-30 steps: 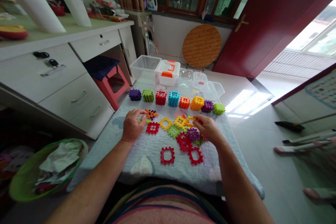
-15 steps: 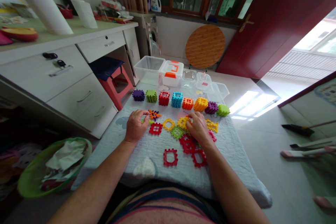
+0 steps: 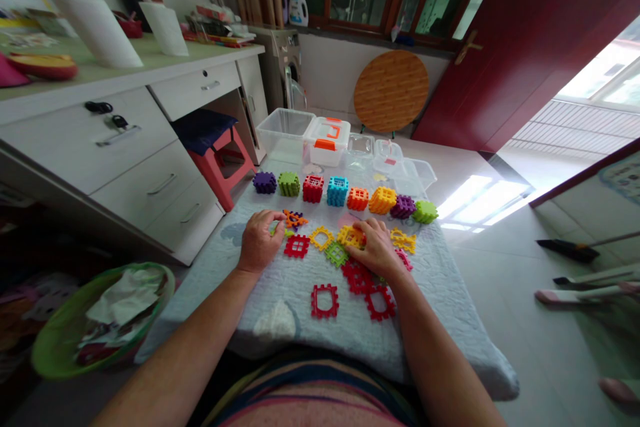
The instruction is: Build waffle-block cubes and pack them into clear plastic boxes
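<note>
My left hand (image 3: 259,241) rests on the cloth at the left with its fingers curled and a gap between thumb and index finger. Close to its fingertips lie an orange lattice piece (image 3: 296,217) over a dark purple one and a partly covered yellow-green piece. My right hand (image 3: 377,245) has its thumb and fingers around a yellow notched plastic tile (image 3: 350,236), which it partly hides. Between the hands are a red window tile (image 3: 297,246), a yellow frame tile (image 3: 321,238) and a green tile (image 3: 337,253). Red tiles (image 3: 357,277) lie under and beside my right wrist.
Sorted stacks of tiles, including a blue stack (image 3: 337,191), form a row across the cloth-covered table (image 3: 215,307). Behind them stand clear plastic boxes and a lidded box with orange clips (image 3: 327,141). A red frame tile (image 3: 325,301) lies nearer me.
My right hand has shifted slightly, its fingers now further apart around the yellow tile. An orange piece that showed under its fingers is no longer visible. My left hand stays in place.
</note>
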A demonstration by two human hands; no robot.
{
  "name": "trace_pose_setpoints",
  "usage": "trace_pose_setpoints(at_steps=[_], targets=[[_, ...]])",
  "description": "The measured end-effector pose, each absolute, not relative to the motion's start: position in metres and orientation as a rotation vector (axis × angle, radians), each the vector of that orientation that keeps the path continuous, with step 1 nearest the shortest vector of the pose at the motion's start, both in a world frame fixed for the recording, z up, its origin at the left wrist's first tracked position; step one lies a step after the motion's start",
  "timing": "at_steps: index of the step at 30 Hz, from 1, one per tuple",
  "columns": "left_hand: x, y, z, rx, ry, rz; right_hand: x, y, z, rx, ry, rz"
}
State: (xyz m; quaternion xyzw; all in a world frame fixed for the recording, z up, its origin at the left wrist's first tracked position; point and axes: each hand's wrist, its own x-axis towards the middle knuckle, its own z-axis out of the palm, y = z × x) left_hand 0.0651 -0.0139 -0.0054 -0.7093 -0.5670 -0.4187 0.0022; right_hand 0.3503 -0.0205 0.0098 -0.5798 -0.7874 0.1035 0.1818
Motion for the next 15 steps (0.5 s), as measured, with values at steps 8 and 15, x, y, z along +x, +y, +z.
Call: trace_pose_setpoints(at_steps=[8, 15], targets=[[0.065, -0.014, -0.004, -2.242, -1.8, -1.314, 0.339, -0.018, 0.012, -1.746, -2.197, 0.229], [0.065, -0.015, -0.004, -2.243, -1.818, -1.32, 0.335, -0.018, 0.013, -1.794, -2.211, 0.178]])
